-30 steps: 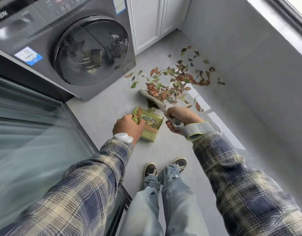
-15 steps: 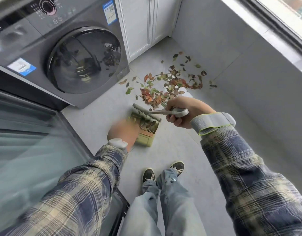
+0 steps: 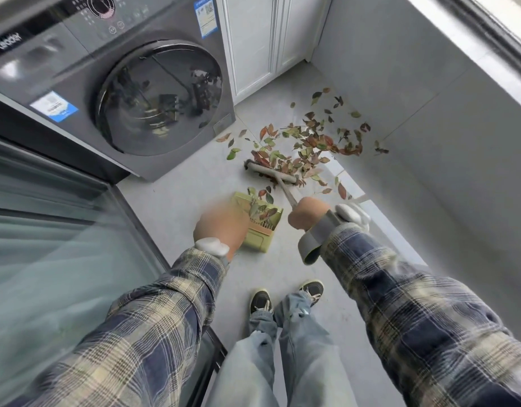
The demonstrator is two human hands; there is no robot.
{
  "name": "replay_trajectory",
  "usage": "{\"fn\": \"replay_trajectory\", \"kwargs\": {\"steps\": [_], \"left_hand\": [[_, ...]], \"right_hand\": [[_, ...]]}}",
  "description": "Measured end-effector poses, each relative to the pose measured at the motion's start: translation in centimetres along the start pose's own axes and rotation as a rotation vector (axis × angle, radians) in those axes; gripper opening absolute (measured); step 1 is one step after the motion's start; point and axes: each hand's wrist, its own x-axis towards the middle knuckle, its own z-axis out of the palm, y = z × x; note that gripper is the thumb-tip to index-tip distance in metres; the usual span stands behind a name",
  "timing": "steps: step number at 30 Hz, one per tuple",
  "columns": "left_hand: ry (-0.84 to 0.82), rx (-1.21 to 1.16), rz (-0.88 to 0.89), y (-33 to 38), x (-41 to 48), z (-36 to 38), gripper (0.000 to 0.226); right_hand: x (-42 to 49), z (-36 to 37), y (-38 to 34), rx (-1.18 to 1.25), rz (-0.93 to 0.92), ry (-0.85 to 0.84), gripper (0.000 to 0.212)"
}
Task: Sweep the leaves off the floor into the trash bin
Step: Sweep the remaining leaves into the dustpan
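- Step in hand, as judged: leaves are being gathered into the dustpan; the dump into the trash bin is not yet being attempted, and no bin is in view.
- The small brush [image 3: 271,173] is being held by its handle in the right hand [image 3: 307,214], clenched around the near end; the brush head is being laid across the near-left edge of the leaf pile [image 3: 306,145].
- The green dustpan [image 3: 257,221] is being held low at the floor by the left hand [image 3: 221,226]; the hand is motion-blurred, so the finger wrap cannot be told exactly, but it is being read as grasping the pan's near-left part.
- A few leaves are already being carried in the pan; its open mouth is being pointed far, toward the pile, just near of the brush head.
- Most leaves are still lying on the grey floor [image 3: 180,195], far-right of the pan, between the washing machine [image 3: 153,95] and the right wall [image 3: 429,92]; strays are being left scattered toward the white cabinet [image 3: 253,48] and along the wall.
- Next move, as judged: the brush is to be drawn near and left so the load is being dragged over the pan lip, with the lip kept flat to the floor.
- Risk: light leaves are likely to be flicked past the pan's sides if the stroke is too quick.
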Motion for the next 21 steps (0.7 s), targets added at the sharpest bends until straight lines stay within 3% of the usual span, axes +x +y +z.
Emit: {"fn": "replay_trajectory", "kwargs": {"steps": [2,4,7,13,21], "left_hand": [[-0.009,0.000,0.001,0.1,-0.1,0.0,0.037],[-0.011,0.000,-0.001,0.1,0.0,-0.1,0.036],[0.003,0.001,0.004,0.1,-0.2,-0.1,0.038],[0.008,-0.004,-0.005,0.4,-0.2,-0.1,0.036],[0.022,0.007,0.002,0.2,-0.2,-0.3,0.036]], "right_hand": [[-0.3,0.7,0.0,-0.172,-0.019,0.001,0.030],[-0.3,1.3,-0.3,-0.319,-0.065,0.042,0.013],[-0.7,1.3,-0.1,-0.451,-0.094,0.147,0.013],[-1.1,-0.7,1.0,-0.473,-0.107,0.266,0.034],[-1.6,0.7,1.4,-0.543,-0.123,0.192,0.022]]}}
